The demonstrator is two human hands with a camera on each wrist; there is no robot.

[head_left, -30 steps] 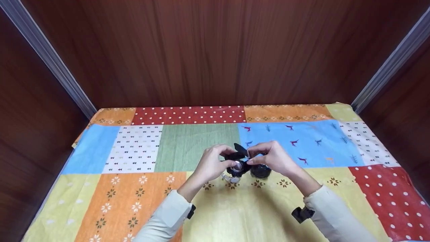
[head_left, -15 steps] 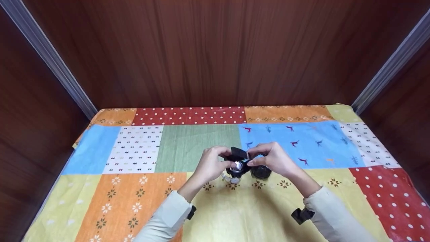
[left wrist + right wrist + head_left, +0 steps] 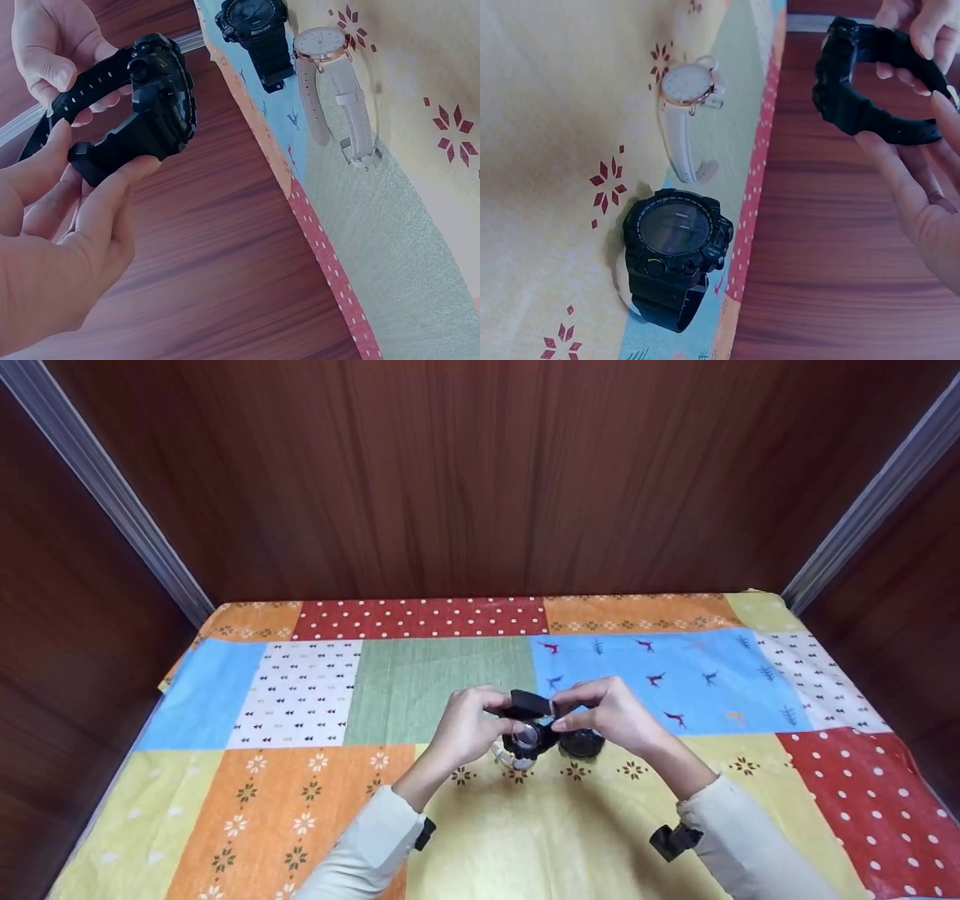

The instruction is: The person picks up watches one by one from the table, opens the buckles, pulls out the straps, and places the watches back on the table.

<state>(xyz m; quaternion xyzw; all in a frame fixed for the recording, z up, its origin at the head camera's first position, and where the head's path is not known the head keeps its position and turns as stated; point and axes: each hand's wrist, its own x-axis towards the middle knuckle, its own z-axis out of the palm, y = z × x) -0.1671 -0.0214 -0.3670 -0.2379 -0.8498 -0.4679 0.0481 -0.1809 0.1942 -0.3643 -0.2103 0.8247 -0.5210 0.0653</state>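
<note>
A black digital wristwatch (image 3: 169, 94) is held up off the cloth between both hands, its strap bent into a loop. My left hand (image 3: 466, 727) pinches one strap part near the case. Toward the strap's buckle end, my right hand (image 3: 609, 711) pinches the band with thumb and fingers, as the right wrist view shows beside the held strap (image 3: 900, 129). Below, a second black wristwatch (image 3: 676, 232) lies face up on the cloth. Next to it rests a watch with a white dial and pale strap (image 3: 322, 43), partly hidden in the head view.
A patchwork tablecloth (image 3: 300, 795) covers the table. Brown wood-grain panels (image 3: 480, 472) stand behind and at both sides, with grey metal strips (image 3: 135, 510) at the corners. A small black device (image 3: 675, 840) sits on the right sleeve.
The held watch has turned: its black strap, seen thin and slanted before, now shows its broad side and sits slightly to the left. Both hands keep their grip and have barely moved.
</note>
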